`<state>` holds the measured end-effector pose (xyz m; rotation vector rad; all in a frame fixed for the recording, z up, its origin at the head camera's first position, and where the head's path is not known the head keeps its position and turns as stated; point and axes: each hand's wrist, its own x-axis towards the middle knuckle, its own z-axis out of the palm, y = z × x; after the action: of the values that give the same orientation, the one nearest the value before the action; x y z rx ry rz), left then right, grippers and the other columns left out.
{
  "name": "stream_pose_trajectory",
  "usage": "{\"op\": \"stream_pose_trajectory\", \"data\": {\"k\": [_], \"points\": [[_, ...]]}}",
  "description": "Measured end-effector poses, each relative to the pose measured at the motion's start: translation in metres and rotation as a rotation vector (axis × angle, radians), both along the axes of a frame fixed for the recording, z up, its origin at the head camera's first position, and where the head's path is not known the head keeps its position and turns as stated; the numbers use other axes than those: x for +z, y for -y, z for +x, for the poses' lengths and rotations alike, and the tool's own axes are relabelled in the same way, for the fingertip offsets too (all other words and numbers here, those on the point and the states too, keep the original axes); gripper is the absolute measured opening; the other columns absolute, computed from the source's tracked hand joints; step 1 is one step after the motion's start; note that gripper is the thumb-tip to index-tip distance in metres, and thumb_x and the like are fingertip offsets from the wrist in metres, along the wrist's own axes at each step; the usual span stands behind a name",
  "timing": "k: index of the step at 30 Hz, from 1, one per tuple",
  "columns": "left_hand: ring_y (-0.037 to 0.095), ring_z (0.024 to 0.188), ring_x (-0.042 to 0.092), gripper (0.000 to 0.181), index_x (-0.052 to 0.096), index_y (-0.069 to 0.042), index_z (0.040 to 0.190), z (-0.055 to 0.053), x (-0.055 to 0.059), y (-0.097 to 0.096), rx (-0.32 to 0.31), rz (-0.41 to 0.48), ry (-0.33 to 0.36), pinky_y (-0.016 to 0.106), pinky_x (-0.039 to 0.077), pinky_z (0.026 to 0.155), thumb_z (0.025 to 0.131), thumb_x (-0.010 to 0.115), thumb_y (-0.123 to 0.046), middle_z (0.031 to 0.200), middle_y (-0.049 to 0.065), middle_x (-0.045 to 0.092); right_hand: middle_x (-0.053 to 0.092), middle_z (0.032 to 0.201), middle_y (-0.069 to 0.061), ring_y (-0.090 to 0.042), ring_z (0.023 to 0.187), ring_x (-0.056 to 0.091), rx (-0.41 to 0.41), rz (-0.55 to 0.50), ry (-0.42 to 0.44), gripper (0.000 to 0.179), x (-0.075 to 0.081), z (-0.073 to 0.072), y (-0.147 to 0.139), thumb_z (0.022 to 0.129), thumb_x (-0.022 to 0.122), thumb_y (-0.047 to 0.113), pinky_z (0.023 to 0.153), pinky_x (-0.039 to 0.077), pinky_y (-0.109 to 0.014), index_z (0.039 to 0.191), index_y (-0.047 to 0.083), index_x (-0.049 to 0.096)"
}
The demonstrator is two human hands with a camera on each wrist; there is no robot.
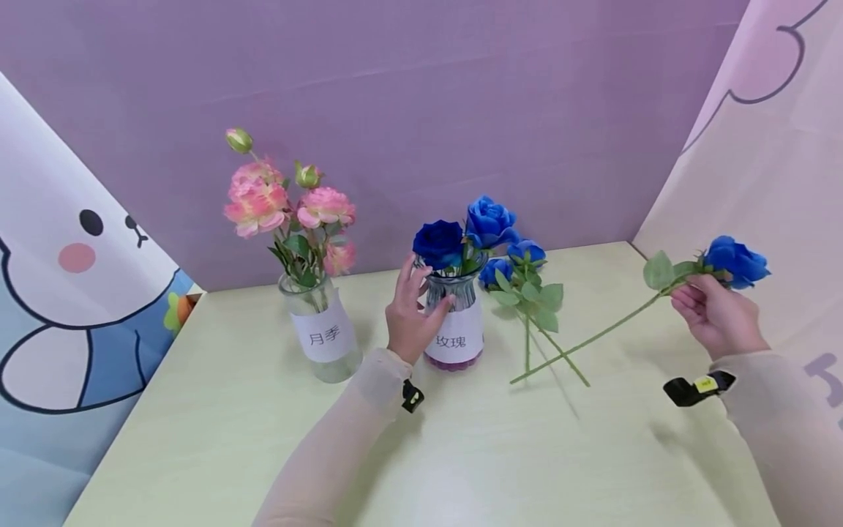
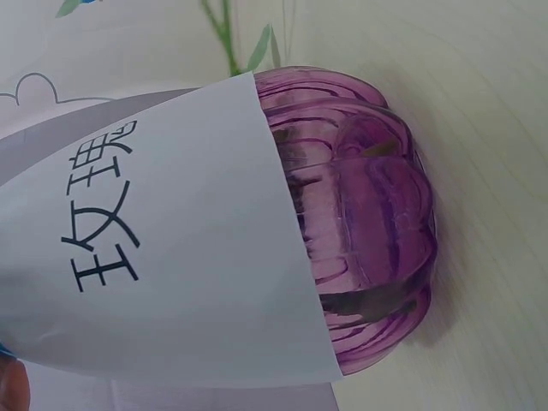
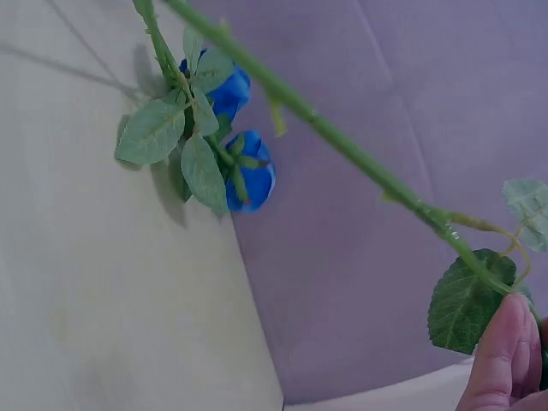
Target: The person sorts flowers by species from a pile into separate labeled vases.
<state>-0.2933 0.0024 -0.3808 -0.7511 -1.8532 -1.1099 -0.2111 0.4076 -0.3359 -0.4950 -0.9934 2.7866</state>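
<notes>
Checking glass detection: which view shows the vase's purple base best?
Left wrist: the base is close and large, its ribbed glass plain beyond the label. Head shows only a thin purple strip below the label; right wrist shows none of it.

Left wrist view: the vase (image 2: 381,214) ran off the left edge, rim unseen; left hand (image 2: 13,385) was a mere sliver there. Right wrist view: edge cropped right hand (image 3: 505,360); held rose (image 3: 368,161) lost its bloom outside. Head view: bottom edge cut left sleeve (image 1: 329,454).
</notes>
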Motion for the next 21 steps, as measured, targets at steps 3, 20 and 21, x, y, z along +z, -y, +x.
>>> {"op": "stream_pose_trajectory", "data": {"k": [3,20,21], "points": [[0.036,0.09,0.068,0.05,0.053,0.002,0.115,-0.001,-0.001,0.0,-0.004,0.004,-0.005,0.039,0.059,0.068,0.074,0.081,-0.007,0.137,0.029,0.045,0.066,0.065,-0.017,-0.025,0.059,0.068,-0.005,-0.033,-0.035,0.024,0.005,-0.002,0.005,0.095,0.051,0.0,0.062,0.06,-0.032,0.076,-0.005,0.065],[0.035,0.089,0.068,0.049,0.054,0.003,0.114,-0.003,0.002,-0.002,-0.021,0.012,-0.021,0.04,0.058,0.073,0.074,0.081,-0.005,0.137,0.029,0.045,0.064,0.065,-0.017,-0.027,0.057,0.066,-0.155,-0.082,-0.031,0.012,0.024,0.006,0.009,0.094,0.053,-0.001,0.062,0.06,-0.033,0.085,-0.002,0.061],[0.035,0.089,0.068,0.049,0.054,0.003,0.114,-0.003,0.002,-0.002,-0.024,0.013,-0.021,0.04,0.058,0.073,0.074,0.081,-0.006,0.137,0.029,0.045,0.064,0.066,-0.017,-0.027,0.058,0.066,-0.171,-0.112,-0.022,0.01,0.024,0.007,0.008,0.094,0.054,0.0,0.063,0.06,-0.033,0.086,-0.001,0.06]]}}
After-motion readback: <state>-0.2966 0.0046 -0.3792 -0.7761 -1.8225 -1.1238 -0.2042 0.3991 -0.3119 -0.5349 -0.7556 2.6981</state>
